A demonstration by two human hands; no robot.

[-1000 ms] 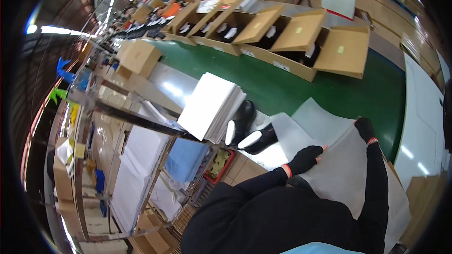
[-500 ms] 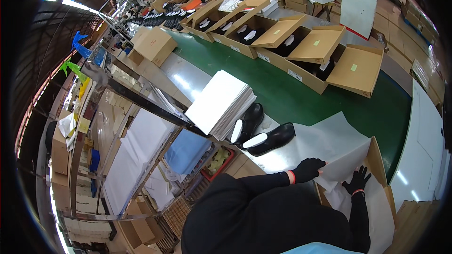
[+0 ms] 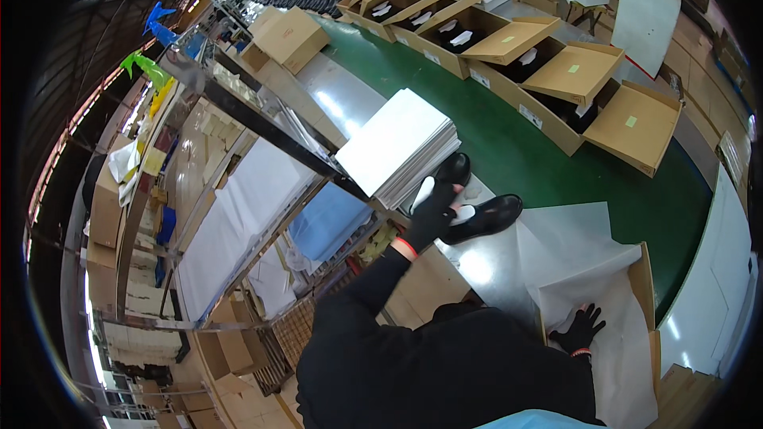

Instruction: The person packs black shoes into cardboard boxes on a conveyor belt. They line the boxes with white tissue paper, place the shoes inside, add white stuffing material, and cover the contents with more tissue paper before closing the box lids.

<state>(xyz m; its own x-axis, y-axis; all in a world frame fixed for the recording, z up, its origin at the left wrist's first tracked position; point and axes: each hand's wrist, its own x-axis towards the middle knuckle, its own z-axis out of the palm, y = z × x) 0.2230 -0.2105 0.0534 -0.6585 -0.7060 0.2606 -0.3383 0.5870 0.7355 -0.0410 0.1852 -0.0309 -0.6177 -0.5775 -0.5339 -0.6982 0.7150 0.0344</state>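
Observation:
A pair of black shoes with white inserts lies on the metal worktop: the far shoe (image 3: 453,168) beside a paper stack and the near shoe (image 3: 486,218) to its right. My left hand (image 3: 433,213), in a black fingertip-less glove, is over the far shoe, its bare fingertips between the two. Whether it grips a shoe is not clear. My right hand (image 3: 578,330), gloved alike, lies with spread fingers on white tissue paper (image 3: 564,242). The paper lines an open cardboard box (image 3: 642,290) and spreads over its far edge.
A thick stack of white sheets (image 3: 397,143) stands beyond the shoes. Open shoe boxes (image 3: 517,103) line the far side of the green belt (image 3: 509,159). A metal rack (image 3: 262,131) with paper is at left. Two people work at the far end.
My left hand has left the paper at the box and moved left onto the shoes. My right hand stays on the paper, fingers spread. The view has shifted, too.

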